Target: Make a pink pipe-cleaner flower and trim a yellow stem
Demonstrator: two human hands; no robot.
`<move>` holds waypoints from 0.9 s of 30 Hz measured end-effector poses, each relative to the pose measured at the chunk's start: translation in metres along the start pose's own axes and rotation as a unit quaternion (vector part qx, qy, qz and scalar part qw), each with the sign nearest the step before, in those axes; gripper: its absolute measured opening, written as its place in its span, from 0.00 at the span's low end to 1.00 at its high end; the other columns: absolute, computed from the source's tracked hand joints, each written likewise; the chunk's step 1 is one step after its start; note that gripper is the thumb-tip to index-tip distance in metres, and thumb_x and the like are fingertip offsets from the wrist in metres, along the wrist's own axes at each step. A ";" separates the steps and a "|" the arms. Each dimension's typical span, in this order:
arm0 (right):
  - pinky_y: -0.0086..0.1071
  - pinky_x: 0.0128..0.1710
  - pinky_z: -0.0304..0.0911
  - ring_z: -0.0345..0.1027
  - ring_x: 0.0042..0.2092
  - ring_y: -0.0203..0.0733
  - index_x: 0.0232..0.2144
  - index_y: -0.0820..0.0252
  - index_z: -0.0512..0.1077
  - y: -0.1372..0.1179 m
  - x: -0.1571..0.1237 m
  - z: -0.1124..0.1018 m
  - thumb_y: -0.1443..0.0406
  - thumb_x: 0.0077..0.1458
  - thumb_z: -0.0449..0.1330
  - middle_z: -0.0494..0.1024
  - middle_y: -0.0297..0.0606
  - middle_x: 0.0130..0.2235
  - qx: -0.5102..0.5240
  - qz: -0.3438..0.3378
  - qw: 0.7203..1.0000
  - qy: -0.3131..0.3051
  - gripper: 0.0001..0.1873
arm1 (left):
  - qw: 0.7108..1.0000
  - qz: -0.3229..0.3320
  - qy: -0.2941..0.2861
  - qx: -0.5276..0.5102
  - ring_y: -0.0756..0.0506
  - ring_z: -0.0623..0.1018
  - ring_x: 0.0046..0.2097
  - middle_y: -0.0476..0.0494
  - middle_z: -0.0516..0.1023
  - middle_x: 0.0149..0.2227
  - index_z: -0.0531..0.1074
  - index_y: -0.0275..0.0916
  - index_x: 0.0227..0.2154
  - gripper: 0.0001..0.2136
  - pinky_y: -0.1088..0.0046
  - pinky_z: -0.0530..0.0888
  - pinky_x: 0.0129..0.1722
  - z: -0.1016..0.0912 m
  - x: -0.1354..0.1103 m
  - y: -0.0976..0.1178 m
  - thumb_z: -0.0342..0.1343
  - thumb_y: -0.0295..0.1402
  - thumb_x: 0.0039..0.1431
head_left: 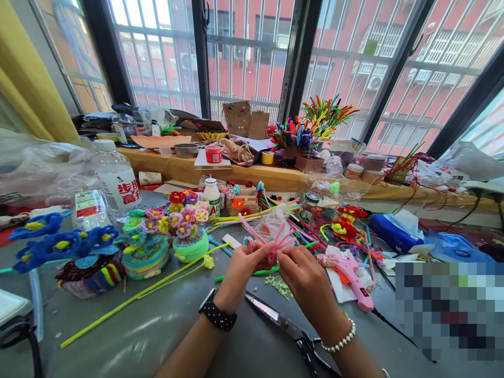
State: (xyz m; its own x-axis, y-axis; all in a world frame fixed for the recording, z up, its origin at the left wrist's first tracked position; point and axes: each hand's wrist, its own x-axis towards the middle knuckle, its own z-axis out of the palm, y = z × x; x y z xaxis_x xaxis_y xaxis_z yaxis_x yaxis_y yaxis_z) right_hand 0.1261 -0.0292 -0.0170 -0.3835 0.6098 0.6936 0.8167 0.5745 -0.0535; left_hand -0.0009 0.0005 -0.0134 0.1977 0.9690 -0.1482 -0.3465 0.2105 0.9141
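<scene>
Both hands meet over the middle of the grey table and pinch a bundle of pink pipe cleaners (280, 233), whose strands fan out upward. My left hand (242, 268), with a watch on the wrist, is closed on its left side. On its right side my right hand (305, 273) is closed as well, fingertips near a small pink curl. Below the hands lie large scissors (277, 317). Green snippets (279, 286) are scattered under the fingers. To the right rests a pink glue gun (350, 278) on white paper.
Fuzzy flower pots (191, 244) and a long yellow pipe cleaner (145, 291) lie to the left. Behind stand a white bottle (211, 197) and a glass jar (309, 207). A blue tissue pack (394, 233) lies right; the glue gun's cord (397, 331) runs toward the front.
</scene>
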 end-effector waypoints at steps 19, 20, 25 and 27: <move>0.33 0.35 0.60 0.61 0.35 0.41 0.37 0.62 0.65 0.011 -0.007 0.007 0.74 0.52 0.49 0.70 0.41 0.36 -0.015 -0.027 0.997 0.069 0.10 | 0.994 -0.034 -0.046 -0.094 0.54 0.72 0.23 0.51 0.72 0.19 0.68 0.34 0.20 0.05 0.82 0.68 0.25 -0.003 0.001 -0.008 0.58 0.30 0.42; 0.33 0.34 0.60 0.62 0.35 0.41 0.37 0.63 0.65 0.011 -0.007 0.006 0.74 0.52 0.49 0.70 0.41 0.35 -0.018 -0.031 0.997 0.075 0.10 | 0.994 -0.036 -0.047 -0.096 0.54 0.72 0.24 0.51 0.72 0.20 0.68 0.34 0.20 0.05 0.82 0.69 0.25 -0.003 0.000 -0.008 0.58 0.30 0.41; 0.32 0.33 0.59 0.61 0.34 0.40 0.37 0.64 0.66 0.011 -0.008 0.004 0.74 0.52 0.48 0.69 0.42 0.33 -0.040 -0.046 0.995 0.076 0.10 | 0.994 -0.029 -0.043 -0.098 0.55 0.71 0.23 0.51 0.71 0.20 0.68 0.34 0.19 0.05 0.82 0.68 0.25 0.000 -0.001 -0.009 0.59 0.30 0.40; 0.31 0.32 0.59 0.61 0.33 0.40 0.36 0.63 0.67 0.011 -0.008 0.004 0.73 0.53 0.48 0.69 0.42 0.33 -0.055 -0.046 0.995 0.067 0.10 | 0.994 -0.025 -0.031 -0.100 0.55 0.70 0.22 0.52 0.71 0.19 0.68 0.34 0.18 0.06 0.82 0.68 0.25 0.002 -0.002 -0.008 0.59 0.30 0.39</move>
State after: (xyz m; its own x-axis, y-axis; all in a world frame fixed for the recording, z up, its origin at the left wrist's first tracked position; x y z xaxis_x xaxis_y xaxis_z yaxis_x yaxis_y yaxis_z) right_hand 0.1361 -0.0255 -0.0260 -0.4039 0.4746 0.7821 0.8260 0.5565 0.0889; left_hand 0.0032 -0.0032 -0.0195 0.2734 0.9483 -0.1614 -0.5088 0.2850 0.8124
